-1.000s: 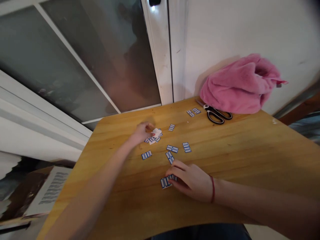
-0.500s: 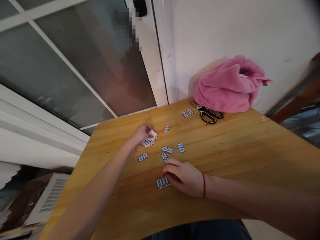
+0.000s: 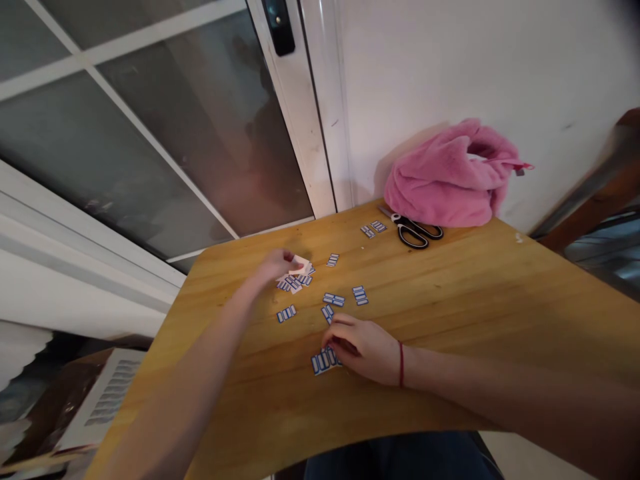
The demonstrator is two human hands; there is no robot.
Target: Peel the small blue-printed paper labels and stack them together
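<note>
My left hand point(image 3: 278, 264) is closed in a pinch on a small label sheet point(image 3: 299, 264), its plain white side up. It is held over a loose pile of blue-bordered label sheets point(image 3: 289, 284). Nearer to me, my right hand point(image 3: 363, 348) is curled with its fingertips down on another blue-bordered label sheet point(image 3: 323, 361), covering that sheet's right end. Just beyond the right fingers lies a label sheet point(image 3: 327, 313), partly behind them, with one more label sheet point(image 3: 333, 299) close above it. A separate label sheet point(image 3: 287, 313) lies below the pile.
More label sheets lie about the wooden table point(image 3: 450, 347), one label sheet point(image 3: 360, 295) right of centre and one label sheet point(image 3: 333, 260) farther back. Black-handled scissors point(image 3: 414, 233) rest by a pink plush bag point(image 3: 445, 180) against the wall. A box point(image 3: 100, 393) stands at lower left.
My left hand has shifted slightly left with the white piece, which now lies flatter over the pile. The right hand stays on its label sheet. The view has tilted slightly.
</note>
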